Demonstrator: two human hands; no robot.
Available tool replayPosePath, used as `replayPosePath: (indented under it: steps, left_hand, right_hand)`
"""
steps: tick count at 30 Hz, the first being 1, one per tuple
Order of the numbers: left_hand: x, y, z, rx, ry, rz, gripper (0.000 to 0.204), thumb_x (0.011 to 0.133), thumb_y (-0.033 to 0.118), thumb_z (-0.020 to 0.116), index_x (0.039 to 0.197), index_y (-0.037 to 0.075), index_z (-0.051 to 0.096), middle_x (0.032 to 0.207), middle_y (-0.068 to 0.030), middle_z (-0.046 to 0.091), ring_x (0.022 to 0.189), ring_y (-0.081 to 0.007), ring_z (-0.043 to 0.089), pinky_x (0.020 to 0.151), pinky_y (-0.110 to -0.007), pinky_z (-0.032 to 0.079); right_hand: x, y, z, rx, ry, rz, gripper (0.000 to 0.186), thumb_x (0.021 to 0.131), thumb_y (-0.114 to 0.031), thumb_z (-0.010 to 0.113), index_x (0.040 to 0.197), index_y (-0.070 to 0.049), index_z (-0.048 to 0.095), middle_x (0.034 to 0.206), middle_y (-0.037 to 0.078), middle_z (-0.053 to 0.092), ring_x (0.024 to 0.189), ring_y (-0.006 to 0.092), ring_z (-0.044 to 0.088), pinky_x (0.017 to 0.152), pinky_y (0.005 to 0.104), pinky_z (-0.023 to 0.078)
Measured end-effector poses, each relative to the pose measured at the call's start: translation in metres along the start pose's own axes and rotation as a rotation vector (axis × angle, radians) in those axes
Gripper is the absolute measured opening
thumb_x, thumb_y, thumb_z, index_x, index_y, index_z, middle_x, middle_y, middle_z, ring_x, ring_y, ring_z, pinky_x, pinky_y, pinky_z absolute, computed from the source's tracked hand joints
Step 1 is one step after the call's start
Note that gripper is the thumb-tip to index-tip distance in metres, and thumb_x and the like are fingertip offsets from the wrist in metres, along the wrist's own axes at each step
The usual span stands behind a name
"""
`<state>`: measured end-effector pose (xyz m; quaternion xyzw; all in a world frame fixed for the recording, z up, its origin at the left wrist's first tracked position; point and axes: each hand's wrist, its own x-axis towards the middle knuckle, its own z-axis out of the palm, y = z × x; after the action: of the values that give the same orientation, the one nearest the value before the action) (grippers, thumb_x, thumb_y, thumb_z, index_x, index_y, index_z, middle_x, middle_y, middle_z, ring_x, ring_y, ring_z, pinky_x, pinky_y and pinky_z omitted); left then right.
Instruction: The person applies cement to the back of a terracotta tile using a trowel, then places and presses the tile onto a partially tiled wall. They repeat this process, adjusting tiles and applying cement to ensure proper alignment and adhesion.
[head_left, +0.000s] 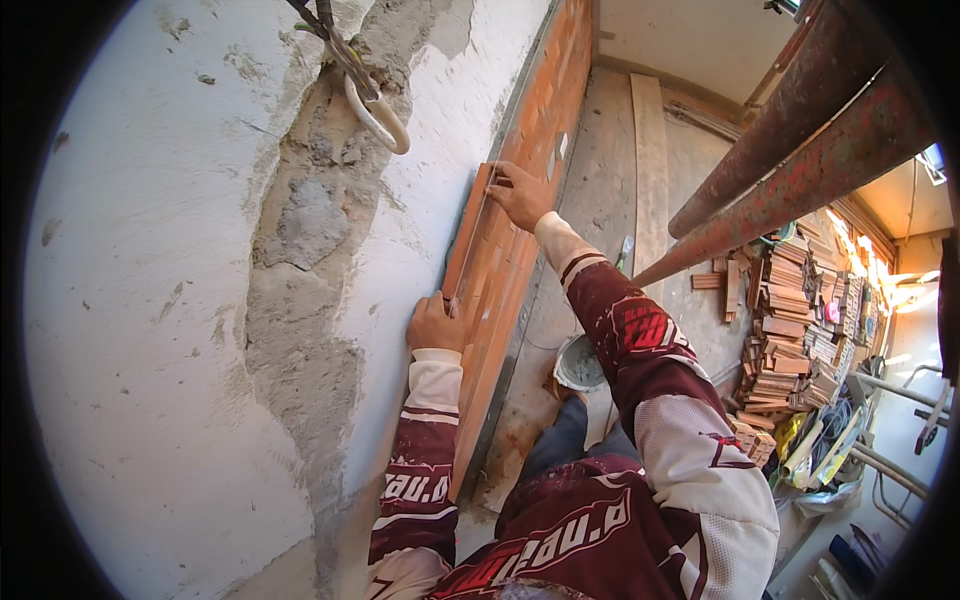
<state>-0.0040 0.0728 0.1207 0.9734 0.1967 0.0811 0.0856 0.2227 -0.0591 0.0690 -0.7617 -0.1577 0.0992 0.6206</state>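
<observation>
A long, thin orange-brown brick tile point(466, 240) lies along the upper edge of the brick facing point(515, 262), against the white plastered wall point(180, 300). My left hand point(436, 325) grips its near end, with the thumb on the tile's edge. At the far end, my right hand point(520, 196) pinches the tile between thumb and fingers. Part of each end is covered by my fingers. Below, beside my legs, is a bucket point(580, 364) with grey material in it, partly hidden by my right arm.
Rusty scaffold poles point(790, 150) slant across the upper right. Stacks of brick tiles point(790, 330) line the floor at right, near metal frames point(890, 400). A cable loop point(385, 125) hangs from a rough channel point(305, 230) in the wall. A plank point(650, 150) lies on the floor.
</observation>
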Motion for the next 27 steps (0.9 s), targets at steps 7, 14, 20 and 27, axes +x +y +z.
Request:
replayPosePath:
  steps: [7, 14, 20, 27]
  left_hand:
    - [0.001, 0.004, 0.000, 0.056, -0.036, -0.035, 0.019, 0.084, 0.026, 0.064, 0.084, 0.007, 0.062, 0.084, -0.0107, 0.062, 0.073, -0.0338, 0.064, 0.060, -0.045, 0.051]
    - [0.002, 0.010, -0.003, 0.093, -0.058, -0.079, 0.020, 0.085, 0.027, 0.062, 0.085, 0.007, 0.063, 0.087, -0.0108, 0.063, 0.073, -0.0341, 0.064, 0.060, -0.046, 0.051]
    - [0.001, 0.015, -0.007, 0.102, -0.053, -0.095, 0.019, 0.085, 0.026, 0.061, 0.086, 0.007, 0.063, 0.088, -0.0115, 0.064, 0.074, -0.0344, 0.065, 0.062, -0.046, 0.051]
    - [0.002, 0.019, -0.011, 0.057, -0.085, -0.129, 0.019, 0.083, 0.025, 0.061, 0.081, 0.006, 0.062, 0.086, -0.0111, 0.064, 0.077, -0.0339, 0.062, 0.064, -0.046, 0.049]
  right_hand:
    - [0.000, 0.000, 0.000, -0.040, 0.005, 0.017, 0.045, 0.087, -0.019, 0.063, 0.129, -0.007, 0.052, 0.126, 0.018, 0.058, 0.114, 0.0317, 0.058, 0.097, 0.0395, 0.046]
    - [0.001, 0.002, 0.000, -0.003, 0.001, -0.006, 0.044, 0.086, -0.019, 0.063, 0.127, -0.006, 0.054, 0.125, 0.019, 0.057, 0.112, 0.0323, 0.058, 0.097, 0.0390, 0.045]
    - [0.006, 0.008, -0.003, -0.013, -0.018, -0.027, 0.037, 0.089, -0.009, 0.056, 0.125, -0.006, 0.055, 0.119, 0.017, 0.062, 0.111, 0.0308, 0.059, 0.095, 0.0382, 0.046]
    - [0.011, 0.026, -0.015, -0.035, 0.003, 0.026, 0.031, 0.095, -0.009, 0.047, 0.124, -0.004, 0.058, 0.114, 0.012, 0.066, 0.086, 0.0190, 0.063, 0.080, 0.0314, 0.051]
